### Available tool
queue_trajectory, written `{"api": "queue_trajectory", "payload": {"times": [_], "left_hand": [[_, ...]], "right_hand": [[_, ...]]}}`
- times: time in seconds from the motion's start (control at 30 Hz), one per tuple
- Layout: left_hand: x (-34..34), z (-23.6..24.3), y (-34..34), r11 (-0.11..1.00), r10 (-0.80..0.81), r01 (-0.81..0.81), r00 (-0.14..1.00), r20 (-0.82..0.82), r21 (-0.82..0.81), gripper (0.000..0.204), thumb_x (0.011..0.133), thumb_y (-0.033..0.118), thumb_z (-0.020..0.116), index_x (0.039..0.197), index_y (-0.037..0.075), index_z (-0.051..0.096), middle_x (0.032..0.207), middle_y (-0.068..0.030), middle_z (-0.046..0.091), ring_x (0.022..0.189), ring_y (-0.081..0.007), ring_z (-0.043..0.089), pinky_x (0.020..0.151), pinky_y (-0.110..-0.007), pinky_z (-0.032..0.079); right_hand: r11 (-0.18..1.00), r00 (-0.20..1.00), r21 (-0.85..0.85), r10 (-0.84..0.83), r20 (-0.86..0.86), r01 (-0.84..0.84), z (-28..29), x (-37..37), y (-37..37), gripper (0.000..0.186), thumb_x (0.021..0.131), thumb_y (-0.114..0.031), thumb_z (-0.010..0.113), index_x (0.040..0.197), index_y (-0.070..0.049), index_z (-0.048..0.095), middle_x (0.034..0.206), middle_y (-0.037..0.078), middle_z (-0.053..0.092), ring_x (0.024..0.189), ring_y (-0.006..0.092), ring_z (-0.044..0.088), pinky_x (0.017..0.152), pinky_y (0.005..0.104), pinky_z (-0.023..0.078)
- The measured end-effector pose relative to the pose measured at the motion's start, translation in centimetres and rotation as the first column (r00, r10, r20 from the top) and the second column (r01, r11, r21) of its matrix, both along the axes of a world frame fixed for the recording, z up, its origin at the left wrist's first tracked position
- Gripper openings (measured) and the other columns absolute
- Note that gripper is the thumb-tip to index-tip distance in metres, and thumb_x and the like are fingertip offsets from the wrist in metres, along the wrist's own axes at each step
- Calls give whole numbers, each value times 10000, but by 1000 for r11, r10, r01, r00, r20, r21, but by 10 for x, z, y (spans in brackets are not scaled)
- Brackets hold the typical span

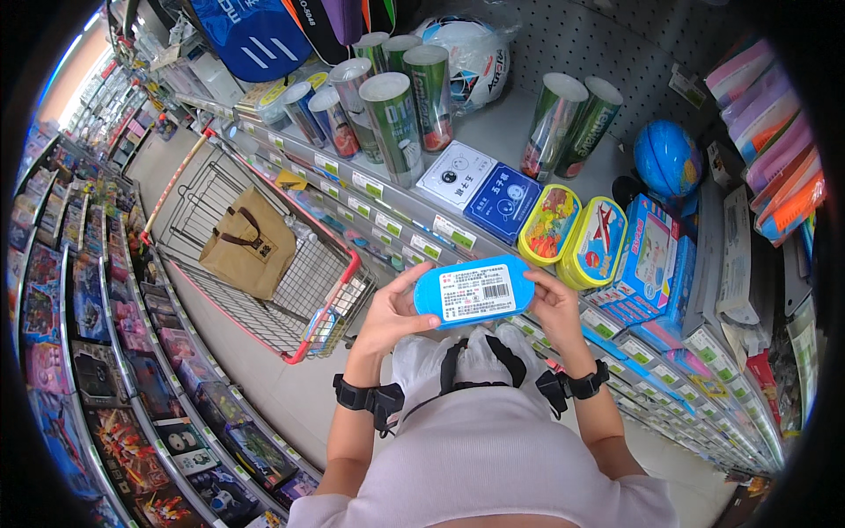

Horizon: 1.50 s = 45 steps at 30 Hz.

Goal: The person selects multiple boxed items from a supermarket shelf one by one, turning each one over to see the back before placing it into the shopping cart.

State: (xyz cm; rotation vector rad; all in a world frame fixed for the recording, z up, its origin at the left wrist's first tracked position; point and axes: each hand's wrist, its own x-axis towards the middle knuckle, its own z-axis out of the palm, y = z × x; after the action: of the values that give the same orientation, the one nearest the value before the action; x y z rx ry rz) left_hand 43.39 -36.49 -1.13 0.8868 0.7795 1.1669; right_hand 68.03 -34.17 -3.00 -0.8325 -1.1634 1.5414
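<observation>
One brown bag [251,242] sat in a wire cart [356,266]. The fingers of the left hand [387,308] were clasped on the left end of a blue rounded box [473,290], held aloft in front of the grey shelf [493,141]. The fingers of the right hand [556,308] gripped its opposite end. Farther right, two yellow-edged containers [600,236] rested near a blue ball [666,158].
</observation>
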Motion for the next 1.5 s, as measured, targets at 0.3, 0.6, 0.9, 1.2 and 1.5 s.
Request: {"api": "queue_trajectory", "payload": {"times": [0.3, 0.6, 0.9, 1.2, 1.5], "left_hand": [[0, 5, -8, 969, -24, 81, 971, -236, 232, 855, 488, -50, 734, 1233, -13, 316, 1206, -80, 288, 1139, -194, 322, 973, -302, 258], [-2, 4, -9, 963, 23, 29, 982, -187, 268, 861, 481, -60, 728, 1234, -8, 313, 1200, -80, 303, 1149, -187, 313, 995, -299, 219], [-16, -2, -12, 977, 63, -24, 982, -180, 210, 849, 478, -78, 714, 1228, -6, 323, 1275, -121, 301, 1174, -197, 308, 994, -308, 225], [-49, -7, -14, 968, 140, -70, 947, -288, 242, 758, 468, -75, 717, 1162, 26, 430, 1277, -126, 299, 1155, -218, 341, 944, -318, 304], [-96, -18, -9, 970, 31, -91, 966, -257, -226, 498, 809, 404, 434, 1056, -25, 481, 992, -144, 540, 870, -228, 560, 723, -300, 479]], "right_hand": [[999, 999, 40, -27, -38, 28, -3, -1, -6, 354, 687, 173, 478, 994, 2, 525, 1222, 173, 390, 1049, 221, 467, 812, 304, 444], [982, 998, 182, 53, -25, -48, -6, -1, 2, 353, 689, 190, 453, 980, 8, 538, 1255, 189, 338, 1081, 243, 439, 844, 317, 420], [970, 995, 232, 61, 85, -79, -1, -13, 11, 300, 691, 167, 491, 926, 0, 574, 1230, 188, 369, 1080, 247, 436, 808, 297, 434], [954, 985, 252, 143, 92, -162, -6, -49, 27, 301, 698, 157, 494, 931, -14, 576, 1200, 183, 396, 1057, 238, 450, 792, 283, 427], [972, 956, -45, 235, 177, -230, -1, -101, 44, 336, 720, 90, 531, 1044, 9, 494, 1075, 136, 460, 868, 170, 530, 692, 265, 477]]}}
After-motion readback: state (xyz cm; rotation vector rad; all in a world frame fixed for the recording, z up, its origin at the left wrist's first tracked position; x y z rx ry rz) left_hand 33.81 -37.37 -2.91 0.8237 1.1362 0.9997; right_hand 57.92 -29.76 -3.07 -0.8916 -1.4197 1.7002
